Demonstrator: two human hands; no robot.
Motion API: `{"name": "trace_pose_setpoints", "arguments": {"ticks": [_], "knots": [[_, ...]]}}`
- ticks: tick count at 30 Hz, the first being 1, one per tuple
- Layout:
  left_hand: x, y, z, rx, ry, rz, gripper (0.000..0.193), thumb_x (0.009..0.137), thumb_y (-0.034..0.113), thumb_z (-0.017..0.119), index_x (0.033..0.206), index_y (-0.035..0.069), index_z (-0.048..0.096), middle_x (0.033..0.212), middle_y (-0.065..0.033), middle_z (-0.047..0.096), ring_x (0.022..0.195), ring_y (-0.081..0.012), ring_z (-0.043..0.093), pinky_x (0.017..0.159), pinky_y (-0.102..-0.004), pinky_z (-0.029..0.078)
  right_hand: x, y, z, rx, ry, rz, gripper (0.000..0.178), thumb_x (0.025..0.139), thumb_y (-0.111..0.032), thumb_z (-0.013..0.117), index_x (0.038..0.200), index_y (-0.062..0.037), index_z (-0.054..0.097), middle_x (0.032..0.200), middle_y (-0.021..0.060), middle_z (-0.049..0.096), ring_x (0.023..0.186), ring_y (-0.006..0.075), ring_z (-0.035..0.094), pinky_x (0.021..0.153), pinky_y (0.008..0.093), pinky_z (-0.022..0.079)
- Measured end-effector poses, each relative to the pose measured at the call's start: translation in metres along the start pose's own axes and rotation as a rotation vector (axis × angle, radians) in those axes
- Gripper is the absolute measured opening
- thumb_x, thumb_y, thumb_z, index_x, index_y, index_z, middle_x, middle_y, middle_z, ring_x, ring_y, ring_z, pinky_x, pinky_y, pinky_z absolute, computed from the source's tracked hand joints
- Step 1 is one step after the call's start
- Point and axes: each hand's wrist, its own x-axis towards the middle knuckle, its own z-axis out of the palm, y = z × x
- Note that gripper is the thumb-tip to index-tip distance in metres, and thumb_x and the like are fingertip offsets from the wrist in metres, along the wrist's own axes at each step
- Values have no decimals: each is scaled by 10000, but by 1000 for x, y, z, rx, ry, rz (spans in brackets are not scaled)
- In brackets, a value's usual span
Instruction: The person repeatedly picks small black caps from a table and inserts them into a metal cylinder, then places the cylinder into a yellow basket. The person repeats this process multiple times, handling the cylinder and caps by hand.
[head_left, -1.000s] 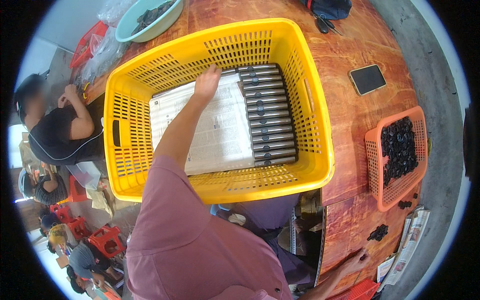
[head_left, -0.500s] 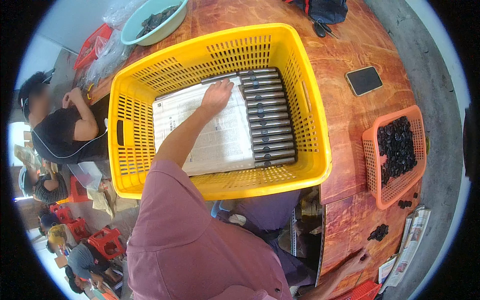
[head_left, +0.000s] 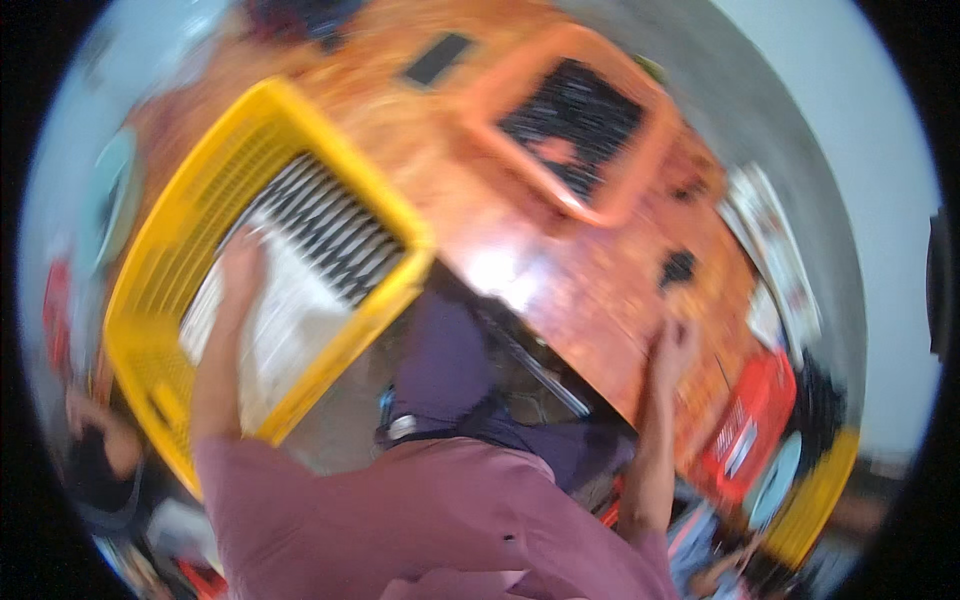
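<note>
Motion blurs the whole picture. My left hand (head_left: 245,262) is inside the yellow plastic basket (head_left: 272,95), over a newspaper sheet (head_left: 300,325) and close to its far edge. Beside the sheet lies a row of shiny metal cylinders (head_left: 330,230) with dark bands. My right hand (head_left: 676,345) is low over the orange-brown wooden table (head_left: 580,310), just nearer to me than a small heap of black pieces (head_left: 677,267). The fingers of both hands are smeared, so I cannot make out whether either holds anything.
An orange basket (head_left: 480,130) holds many black pieces (head_left: 575,120). A dark phone (head_left: 437,59) lies at the back. Folded newspapers (head_left: 775,250) and a red container (head_left: 750,425) are at the right. A pale green basin (head_left: 112,200) and another person's arm (head_left: 115,440) show at the left.
My view has swung to the right, so the yellow basket now appears farther left and turned. My right hand now shows more fully, near the small black heap. My left hand remains over the newspaper.
</note>
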Motion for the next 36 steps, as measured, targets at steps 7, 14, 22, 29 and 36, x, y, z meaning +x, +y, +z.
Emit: {"name": "trace_pose_setpoints", "arguments": {"ticks": [7, 14, 22, 29, 36], "knots": [[31, 45, -86, -153, 25, 68, 313, 999, 15, 528, 1298, -33, 604, 1382, -260, 546, 1295, -433, 515, 1085, -441, 424, -12, -44, -20, -73, -236, -25, 215, 883, -214, 703, 931, -5, 705, 913, 156, 646, 908, 301, 609, 832, 412, 482], [61, 155, -162, -226, 263, 372, 308, 983, -23, 564, 1286, -8, 619, 1345, -226, 579, 1253, -393, 565, 1046, -436, 469, -56, -56, -125, -174, -39, -314, 163, 867, -124, 676, 1001, -34, 693, 932, 155, 692, 879, 353, 664, 828, 436, 527], [32, 352, -141, -666, 205, 643, 274, 919, -54, 632, 1185, -6, 675, 1230, -198, 629, 1136, -364, 626, 987, -409, 498, -7, 27, -289, -618, 204, 88, 174, 916, -175, 644, 1000, -59, 742, 1009, 185, 728, 966, 386, 692, 833, 489, 551], [28, 489, -100, -922, 36, 675, 187, 908, -36, 657, 1094, -25, 672, 1197, -193, 615, 1059, -357, 636, 923, -404, 530, 17, 110, -356, -1052, 18, 604, 284, 916, -135, 543, 1069, -17, 751, 1136, 226, 724, 1095, 387, 696, 918, 520, 551], [25, 498, -80, -954, 49, 586, 114, 901, -16, 640, 996, -1, 702, 1061, -156, 662, 1003, -328, 646, 878, -394, 519, 10, 114, -360, -1072, -48, 698, 320, 884, -141, 587, 1148, -34, 733, 1204, 216, 709, 1146, 361, 683, 956, 493, 542]]}}
